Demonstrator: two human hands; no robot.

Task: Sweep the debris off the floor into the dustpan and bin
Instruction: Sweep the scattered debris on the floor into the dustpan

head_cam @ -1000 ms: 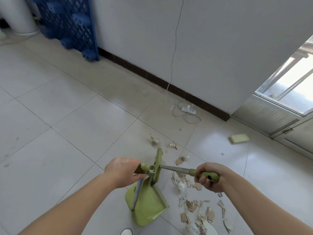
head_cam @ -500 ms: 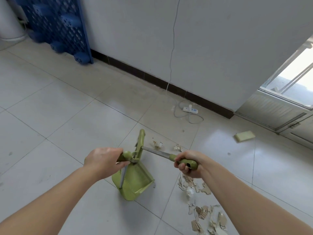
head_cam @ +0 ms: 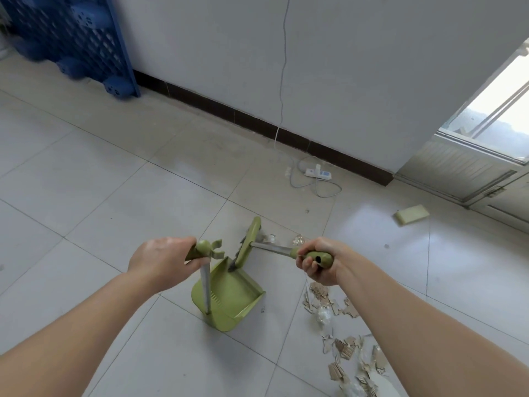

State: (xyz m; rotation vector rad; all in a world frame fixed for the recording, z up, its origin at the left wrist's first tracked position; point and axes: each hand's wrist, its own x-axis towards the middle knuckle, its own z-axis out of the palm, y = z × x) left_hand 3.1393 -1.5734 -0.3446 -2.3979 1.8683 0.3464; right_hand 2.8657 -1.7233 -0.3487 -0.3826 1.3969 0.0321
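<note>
A green dustpan (head_cam: 229,296) stands on the tiled floor, its metal pole rising to a green grip that my left hand (head_cam: 163,260) clasps. My right hand (head_cam: 317,260) is closed around the green handle of the broom (head_cam: 252,243), whose green head tilts over the pan's far edge. Torn cardboard and paper debris (head_cam: 337,316) lies scattered on the floor to the right of the pan, partly under my right forearm. Two small scraps (head_cam: 299,239) lie just beyond the broom head.
A white power strip (head_cam: 317,173) with a looped cord lies by the wall's dark skirting. A yellow sponge (head_cam: 412,214) sits on the floor at right. A blue plastic pallet (head_cam: 71,38) leans on the wall at top left. A door sill (head_cam: 458,170) is at right.
The broom has come apart from the clip on the dustpan pole, and its head now tilts over the pan's far edge. My view has shifted, so the debris sits lower right.
</note>
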